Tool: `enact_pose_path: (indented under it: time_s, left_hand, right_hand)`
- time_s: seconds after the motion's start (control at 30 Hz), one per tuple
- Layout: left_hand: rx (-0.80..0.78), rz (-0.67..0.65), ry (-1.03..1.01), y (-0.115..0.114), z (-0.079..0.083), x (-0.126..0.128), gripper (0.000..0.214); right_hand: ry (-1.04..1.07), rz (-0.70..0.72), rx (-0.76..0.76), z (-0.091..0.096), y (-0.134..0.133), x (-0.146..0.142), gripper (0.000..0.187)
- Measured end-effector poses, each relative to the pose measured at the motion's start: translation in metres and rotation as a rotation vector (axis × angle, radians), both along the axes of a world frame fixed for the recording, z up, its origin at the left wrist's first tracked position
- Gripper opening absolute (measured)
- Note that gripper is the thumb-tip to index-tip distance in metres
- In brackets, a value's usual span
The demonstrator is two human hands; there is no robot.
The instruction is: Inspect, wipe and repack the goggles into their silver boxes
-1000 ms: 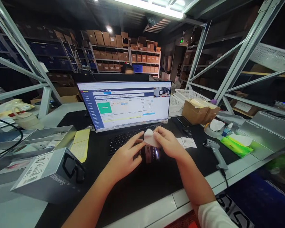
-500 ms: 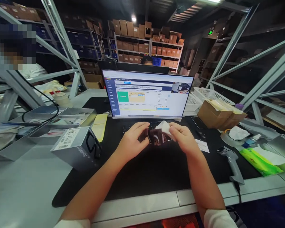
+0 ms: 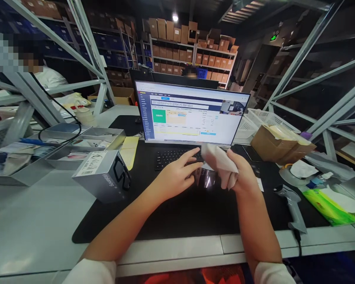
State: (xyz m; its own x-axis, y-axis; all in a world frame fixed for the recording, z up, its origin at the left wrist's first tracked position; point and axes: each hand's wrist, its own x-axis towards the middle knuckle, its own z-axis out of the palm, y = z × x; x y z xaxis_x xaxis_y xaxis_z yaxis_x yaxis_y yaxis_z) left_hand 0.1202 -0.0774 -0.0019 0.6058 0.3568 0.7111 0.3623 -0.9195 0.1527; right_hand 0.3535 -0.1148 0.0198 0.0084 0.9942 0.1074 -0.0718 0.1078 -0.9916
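Observation:
A glossy dark reflective piece [image 3: 207, 179] lies or is held low between my hands in front of the keyboard. Its exact kind does not show. My left hand [image 3: 177, 175] reaches in from the left with its fingers stretched and apart, the tips by the piece's left edge. Whether they touch it is unclear. My right hand [image 3: 243, 169] is closed on a crumpled whitish cloth [image 3: 220, 161], blurred by motion, which hangs over the glossy piece and partly covers it. Behind them is the black keyboard [image 3: 165, 157], its right part hidden.
Beyond the keyboard stands a lit monitor [image 3: 180, 126]. A grey box with a goggles picture [image 3: 103, 177] sits left, near grey trays [image 3: 62, 157]. Right are a barcode scanner [image 3: 292, 209], a green wipes pack [image 3: 328, 207] and a cardboard box [image 3: 272, 146]. A person [image 3: 51, 77] is at far left.
My left fingers have opened from around the dark piece and spread. My right hand has brought the cloth closer, unfolded larger over it. The whole view has shifted slightly.

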Motion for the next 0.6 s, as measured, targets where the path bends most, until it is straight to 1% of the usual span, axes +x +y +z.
enact_pose_path:
  time_s: [0.07, 0.1, 0.17, 0.23, 0.27, 0.3, 0.33, 0.37, 0.43, 0.47, 0.5, 0.53, 0.6]
  left_hand:
    - [-0.019, 0.006, 0.006, -0.002, 0.001, 0.0, 0.041]
    - [-0.038, 0.009, 0.006, -0.002, 0.002, 0.0, 0.042]
    - [-0.092, 0.018, -0.015, -0.002, 0.003, 0.0, 0.045]
    - [-0.145, 0.031, -0.052, 0.0, 0.002, -0.002, 0.054]
    - [-0.157, 0.035, -0.071, 0.001, 0.002, -0.003, 0.059]
    - [-0.157, 0.035, -0.086, 0.001, 0.001, -0.004, 0.064]
    - [-0.146, 0.03, -0.095, 0.002, 0.001, -0.004, 0.067]
    - [-0.126, 0.019, -0.104, 0.002, 0.0, -0.005, 0.069]
    - [-0.075, -0.01, -0.119, 0.001, 0.0, -0.004, 0.066]
    - [-0.052, -0.028, -0.114, 0.0, -0.001, -0.002, 0.063]
    - [-0.03, -0.049, -0.103, -0.001, -0.001, 0.0, 0.06]
    - [-0.01, -0.065, -0.089, -0.002, -0.001, 0.002, 0.057]
    - [0.029, -0.05, -0.072, -0.002, -0.002, 0.006, 0.047]
  right_hand:
    - [-0.066, 0.171, -0.088, 0.001, -0.003, -0.002, 0.055]
    - [-0.08, 0.247, -0.096, 0.002, -0.004, -0.004, 0.053]
    - [-0.066, 0.359, -0.046, 0.003, -0.005, -0.009, 0.041]
    - [-0.004, 0.354, 0.038, 0.002, -0.004, -0.012, 0.024]
    - [0.008, 0.326, 0.071, 0.001, -0.003, -0.014, 0.019]
    - [-0.016, 0.291, 0.094, 0.001, -0.001, -0.014, 0.02]
    - [-0.087, 0.264, 0.107, 0.0, 0.0, -0.014, 0.023]
    - [-0.203, 0.25, 0.111, 0.0, 0.001, -0.014, 0.023]
    - [-0.498, 0.266, 0.105, 0.0, 0.002, -0.014, 0.015]
    - [-0.629, 0.289, 0.1, 0.001, 0.001, -0.015, 0.017]
    - [-0.722, 0.316, 0.095, 0.002, 0.001, -0.016, 0.024]
    - [-0.771, 0.333, 0.096, 0.003, 0.0, -0.017, 0.031]
    - [-0.771, 0.332, 0.108, 0.005, -0.002, -0.019, 0.041]
